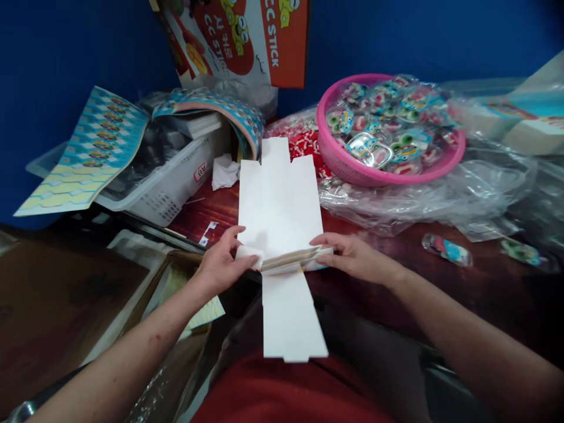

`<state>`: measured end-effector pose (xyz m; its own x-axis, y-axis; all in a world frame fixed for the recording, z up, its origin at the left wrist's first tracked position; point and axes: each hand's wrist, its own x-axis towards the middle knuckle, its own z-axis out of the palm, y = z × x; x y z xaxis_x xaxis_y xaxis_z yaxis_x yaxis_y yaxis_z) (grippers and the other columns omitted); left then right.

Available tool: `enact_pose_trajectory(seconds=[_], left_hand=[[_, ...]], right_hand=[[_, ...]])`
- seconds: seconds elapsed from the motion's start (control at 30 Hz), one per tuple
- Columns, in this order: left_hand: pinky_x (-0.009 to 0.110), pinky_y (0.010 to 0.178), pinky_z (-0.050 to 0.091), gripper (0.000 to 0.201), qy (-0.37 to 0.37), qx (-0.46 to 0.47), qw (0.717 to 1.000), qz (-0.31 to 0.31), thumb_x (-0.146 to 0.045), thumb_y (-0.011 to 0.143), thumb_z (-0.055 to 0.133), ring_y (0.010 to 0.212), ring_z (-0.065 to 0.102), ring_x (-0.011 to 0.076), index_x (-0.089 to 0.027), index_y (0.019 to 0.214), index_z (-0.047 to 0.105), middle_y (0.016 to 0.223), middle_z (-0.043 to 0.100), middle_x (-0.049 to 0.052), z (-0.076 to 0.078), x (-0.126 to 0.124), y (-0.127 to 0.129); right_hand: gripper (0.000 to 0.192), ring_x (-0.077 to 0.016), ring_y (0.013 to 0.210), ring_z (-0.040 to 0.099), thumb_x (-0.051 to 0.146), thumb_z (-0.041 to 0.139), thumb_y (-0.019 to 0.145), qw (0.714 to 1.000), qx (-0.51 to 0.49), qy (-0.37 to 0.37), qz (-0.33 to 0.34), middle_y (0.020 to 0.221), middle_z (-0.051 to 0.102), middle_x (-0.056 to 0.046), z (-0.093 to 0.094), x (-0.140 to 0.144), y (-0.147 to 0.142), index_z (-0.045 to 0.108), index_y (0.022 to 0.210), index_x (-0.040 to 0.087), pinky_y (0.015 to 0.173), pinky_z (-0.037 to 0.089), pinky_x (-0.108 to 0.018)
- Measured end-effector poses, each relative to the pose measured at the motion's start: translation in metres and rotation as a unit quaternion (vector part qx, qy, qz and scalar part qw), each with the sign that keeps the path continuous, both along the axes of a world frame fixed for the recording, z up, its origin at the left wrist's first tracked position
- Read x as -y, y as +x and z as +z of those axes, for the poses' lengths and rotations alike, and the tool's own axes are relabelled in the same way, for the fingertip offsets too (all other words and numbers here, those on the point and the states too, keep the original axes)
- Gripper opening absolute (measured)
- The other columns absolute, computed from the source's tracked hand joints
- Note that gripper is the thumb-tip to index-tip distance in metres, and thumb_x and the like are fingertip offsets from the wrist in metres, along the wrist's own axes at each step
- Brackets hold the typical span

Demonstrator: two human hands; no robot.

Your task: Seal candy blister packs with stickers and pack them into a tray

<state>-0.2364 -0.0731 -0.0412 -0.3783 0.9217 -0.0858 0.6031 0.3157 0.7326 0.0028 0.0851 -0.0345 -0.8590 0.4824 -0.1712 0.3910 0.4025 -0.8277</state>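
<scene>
A white die-cut cardboard box blank (281, 205) lies in front of me, its plain side up. One long panel points away over the table and a narrower one hangs toward my lap. My left hand (227, 258) pinches a small flap at the left end of the fold. At the right end, my right hand (341, 252) holds the matching flap between thumb and fingers. Between the hands the folded strip stands up and shows brownish edges. The printed side of the blank is mostly hidden underneath.
A pink basket (324, 138) of packaged candies stands at the back right on clear plastic. Behind the blank lie red and white pieces (304, 144). At left are a white plastic basket (163, 182) and printed sheets (94, 141). An open carton (176, 258) sits below left.
</scene>
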Motion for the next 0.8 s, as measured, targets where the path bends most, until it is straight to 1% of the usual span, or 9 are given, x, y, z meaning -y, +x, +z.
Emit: enact_pose_trajectory(seconds=[0.07,0.13,0.2,0.3,0.47,0.57,0.63,0.7,0.8], left_hand=[[0.029,0.068,0.046,0.055,-0.037,-0.066,0.997,-0.008,-0.031,0.073,0.058,0.070,0.059,0.0147,-0.024,0.125,0.040,0.089,0.063,0.001,0.006,-0.007,0.003],[0.031,0.071,0.046,0.033,-0.059,-0.121,0.989,-0.067,-0.029,0.079,0.050,0.074,0.059,0.0157,-0.025,0.111,0.053,0.089,0.064,0.002,0.009,-0.013,0.004],[0.036,0.075,0.045,0.022,-0.058,-0.201,0.970,-0.122,-0.027,0.081,0.047,0.085,0.059,0.0206,-0.023,0.098,0.060,0.095,0.064,0.005,0.009,-0.017,0.005],[0.055,0.091,0.031,0.028,-0.024,-0.351,0.921,-0.170,-0.021,0.080,0.047,0.116,0.043,0.0328,-0.023,0.106,0.058,0.125,0.051,0.010,0.001,-0.022,0.006],[0.060,0.100,0.015,0.039,-0.033,-0.361,0.895,-0.261,-0.033,0.085,0.038,0.131,0.022,0.0310,-0.023,0.122,0.046,0.141,0.034,0.008,-0.019,-0.033,0.000],[0.065,0.097,0.014,0.038,-0.050,-0.374,0.893,-0.246,-0.035,0.085,0.037,0.129,0.026,0.0345,-0.020,0.118,0.050,0.138,0.037,0.012,-0.011,-0.035,-0.001],[0.066,0.098,0.008,0.033,-0.030,-0.394,0.881,-0.259,-0.032,0.085,0.037,0.124,0.035,0.0336,-0.018,0.109,0.056,0.128,0.049,0.013,0.006,-0.031,0.001],[0.061,0.103,0.006,0.029,0.003,-0.391,0.857,-0.337,-0.028,0.084,0.039,0.115,0.045,0.0275,-0.019,0.105,0.057,0.114,0.059,0.009,0.027,-0.018,0.007],[0.043,0.104,0.023,0.029,0.033,-0.356,0.821,-0.445,-0.027,0.078,0.049,0.100,0.054,0.0196,-0.023,0.105,0.056,0.103,0.063,0.004,0.044,0.008,0.019]], right_hand=[[0.031,-0.0138,0.063,0.056,0.031,0.047,0.081,0.998,0.045,0.032,-0.032,0.073,0.062,-0.001,-0.005,0.002,-0.007,0.053,0.108,0.017,0.057,0.044,-0.025],[0.026,-0.0160,0.066,0.056,0.025,0.039,0.085,0.985,0.093,0.138,-0.047,0.074,0.063,-0.004,-0.011,0.011,-0.012,0.057,0.103,0.019,0.059,0.044,-0.028],[0.029,-0.0222,0.077,0.057,0.017,0.036,0.085,0.948,0.137,0.287,-0.034,0.081,0.065,-0.009,-0.014,0.023,-0.017,0.061,0.099,0.018,0.065,0.045,-0.035],[0.036,-0.0343,0.104,0.049,0.009,0.034,0.083,0.877,0.153,0.456,0.002,0.109,0.059,-0.019,-0.018,0.036,-0.023,0.060,0.108,0.014,0.076,0.041,-0.051],[0.043,-0.0317,0.128,0.026,0.008,0.035,0.082,0.873,0.125,0.472,-0.004,0.136,0.038,-0.014,-0.041,0.026,-0.026,0.050,0.122,0.017,0.097,0.028,-0.055],[0.045,-0.0299,0.130,0.024,0.009,0.034,0.083,0.877,0.134,0.460,-0.020,0.138,0.037,-0.012,-0.045,0.017,-0.022,0.046,0.125,0.019,0.099,0.024,-0.057],[0.046,-0.0308,0.129,0.025,0.008,0.035,0.081,0.877,0.132,0.462,-0.014,0.136,0.039,-0.013,-0.032,0.015,-0.017,0.047,0.123,0.019,0.097,0.023,-0.061],[0.049,-0.0315,0.129,0.024,0.007,0.039,0.077,0.870,0.107,0.480,0.022,0.136,0.039,-0.013,-0.010,0.021,-0.009,0.048,0.123,0.018,0.097,0.019,-0.063],[0.052,-0.0312,0.124,0.032,0.012,0.048,0.070,0.852,0.048,0.500,0.145,0.129,0.047,-0.013,0.022,0.048,0.002,0.050,0.121,0.019,0.101,0.014,-0.060]])
